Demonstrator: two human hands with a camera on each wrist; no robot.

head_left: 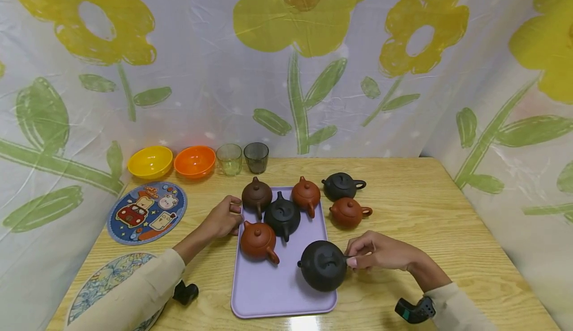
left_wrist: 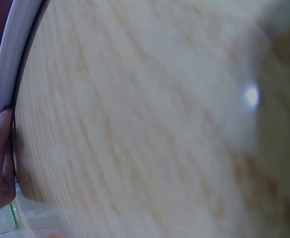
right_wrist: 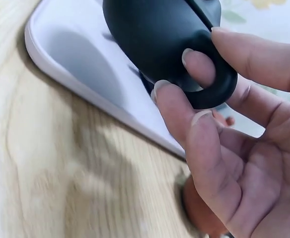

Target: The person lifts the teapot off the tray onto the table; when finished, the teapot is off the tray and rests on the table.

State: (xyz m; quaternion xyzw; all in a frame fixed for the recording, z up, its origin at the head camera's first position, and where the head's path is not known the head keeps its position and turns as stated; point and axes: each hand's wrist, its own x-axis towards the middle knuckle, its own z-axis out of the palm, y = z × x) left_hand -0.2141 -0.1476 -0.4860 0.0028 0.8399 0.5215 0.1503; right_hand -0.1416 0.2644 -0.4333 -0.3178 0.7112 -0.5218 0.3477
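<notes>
My right hand (head_left: 380, 252) grips a black teapot (head_left: 323, 266) by its loop handle (right_wrist: 224, 91), one finger passing through the loop. The pot hangs above the near right part of a lilac tray (head_left: 277, 298), its spout pointing left. At the tray's left rim (left_wrist: 8, 59), my left hand (head_left: 224, 216) holds the edge with bent fingers; its thumb is hard to see. On the tray stand a brown teapot (head_left: 256, 195), another black teapot (head_left: 282, 216), a red-brown teapot (head_left: 306, 193) at the far right and another red-brown teapot (head_left: 257, 241) nearer me.
Right of the tray stand a black teapot (head_left: 341, 186) and a red-brown teapot (head_left: 348, 212). Along the back left are a yellow bowl (head_left: 150, 164), an orange bowl (head_left: 195, 163), a green glass (head_left: 230, 160) and a grey glass (head_left: 256, 158). Two placemats (head_left: 147, 211) lie at left.
</notes>
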